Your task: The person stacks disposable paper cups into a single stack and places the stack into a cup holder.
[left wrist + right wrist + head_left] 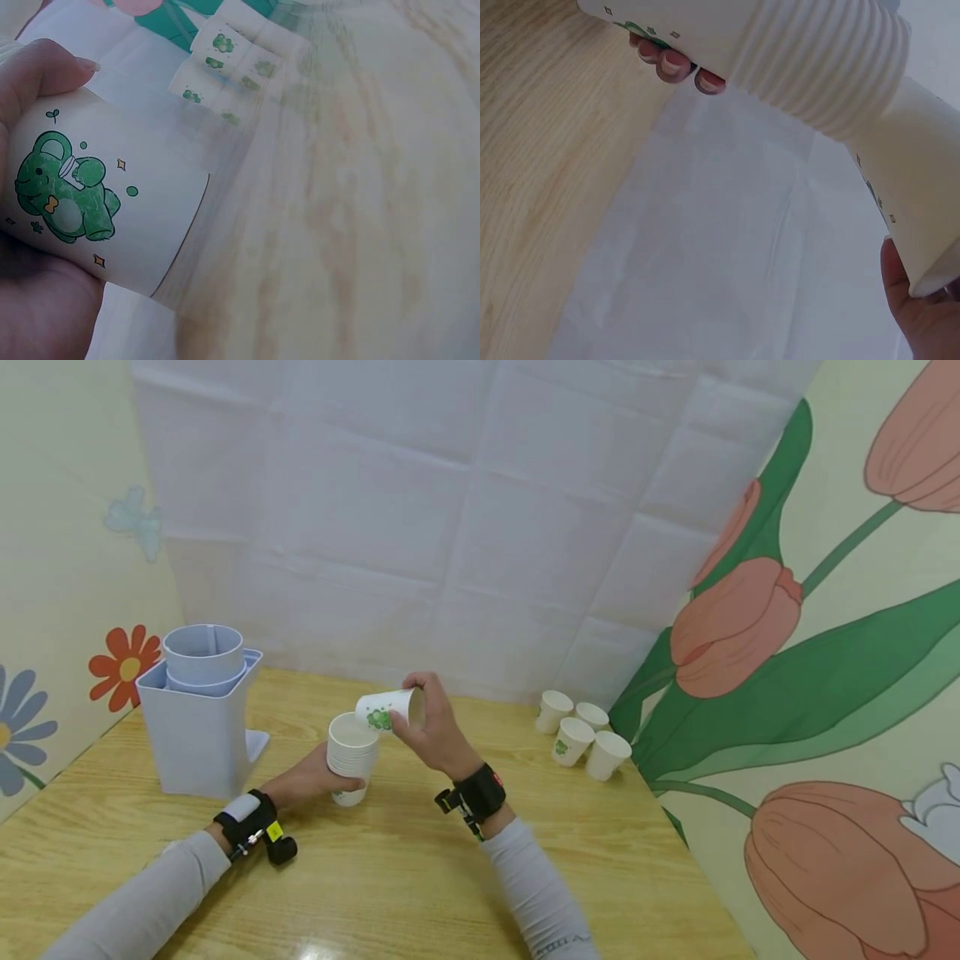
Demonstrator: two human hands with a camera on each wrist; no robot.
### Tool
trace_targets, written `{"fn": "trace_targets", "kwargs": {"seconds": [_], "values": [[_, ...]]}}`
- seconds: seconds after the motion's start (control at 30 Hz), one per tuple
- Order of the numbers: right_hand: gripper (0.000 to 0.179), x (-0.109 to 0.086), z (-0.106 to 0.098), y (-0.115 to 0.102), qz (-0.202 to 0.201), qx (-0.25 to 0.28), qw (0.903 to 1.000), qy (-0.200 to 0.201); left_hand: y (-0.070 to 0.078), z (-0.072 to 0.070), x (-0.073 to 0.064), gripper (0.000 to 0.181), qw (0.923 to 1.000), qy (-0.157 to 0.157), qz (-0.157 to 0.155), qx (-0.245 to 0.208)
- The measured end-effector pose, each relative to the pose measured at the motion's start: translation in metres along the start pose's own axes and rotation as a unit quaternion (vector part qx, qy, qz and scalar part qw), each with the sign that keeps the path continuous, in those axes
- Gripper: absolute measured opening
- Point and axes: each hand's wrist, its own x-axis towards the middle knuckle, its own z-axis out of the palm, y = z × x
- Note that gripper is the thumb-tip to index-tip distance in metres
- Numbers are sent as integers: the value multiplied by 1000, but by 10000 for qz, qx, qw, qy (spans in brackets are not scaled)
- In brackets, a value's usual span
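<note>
My left hand (318,777) grips a stack of nested white paper cups (352,752), its rims at the top. In the left wrist view a green cartoon animal is printed on the stack's lowest cup (97,180). My right hand (435,735) holds a single paper cup (384,708) tipped on its side, thumb and fingers near the rim. That cup's mouth faces right, and its base end is at the top of the stack. In the right wrist view the stack (817,67) overlaps the cup's base end (919,165); contact cannot be made out.
Several upright paper cups (573,739) stand grouped at the table's right back edge. On the left stands a pale blue plastic container (197,743) with a round cup-like piece (204,664) in its top. A white sheet (375,527) hangs behind the wooden table (390,885).
</note>
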Motion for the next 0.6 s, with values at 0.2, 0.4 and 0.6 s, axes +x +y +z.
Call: {"fn": "trace_targets", "kwargs": {"seconds": [0.2, 0.4, 0.6], "values": [[35, 1, 9, -8, -133, -57, 9994, -329, 1, -1, 2, 72, 10000, -24, 78, 24], [43, 9, 12, -16, 48, -74, 9980, -621, 2, -1, 2, 72, 10000, 30, 53, 6], [59, 13, 21, -25, 198, -283, 9925, -1177, -1, -1, 2, 74, 10000, -39, 31, -86]]}}
